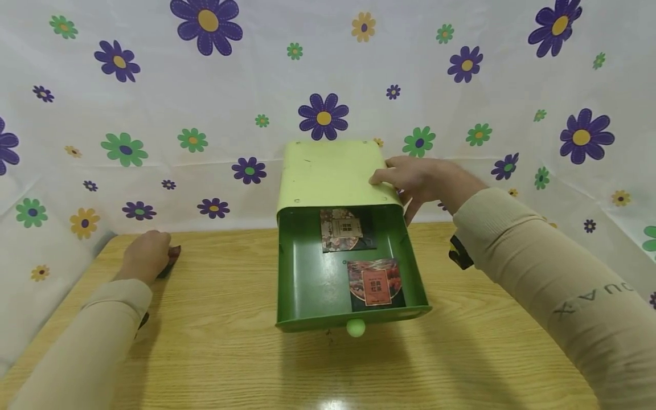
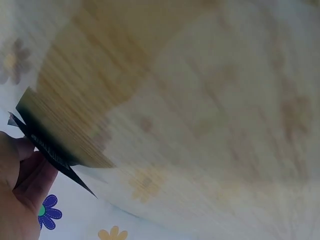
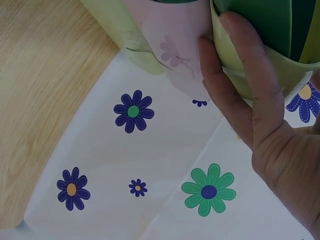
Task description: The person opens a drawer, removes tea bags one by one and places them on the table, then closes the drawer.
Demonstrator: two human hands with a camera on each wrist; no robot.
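Observation:
A light-green drawer unit (image 1: 328, 171) stands at the table's back, its dark-green top drawer (image 1: 311, 285) pulled out. Inside lie a brown patterned tea sachet (image 1: 341, 229) at the rear and a red tea sachet (image 1: 377, 285) near the front. My right hand (image 1: 422, 177) grips the unit's upper right side; the right wrist view shows its fingers along the light-green shell (image 3: 235, 75), beside a pink tier (image 3: 175, 35). Away to the left, my left hand (image 1: 146, 256) pinches a dark sachet (image 2: 52, 152) above the table; its front is turned from view.
The wooden table (image 1: 220, 319) reaches to a white cloth (image 1: 246, 74) with printed flowers at the back and sides. A round green knob (image 1: 356, 327) juts from the drawer front. A black-and-yellow object (image 1: 460, 253) shows beneath my right sleeve.

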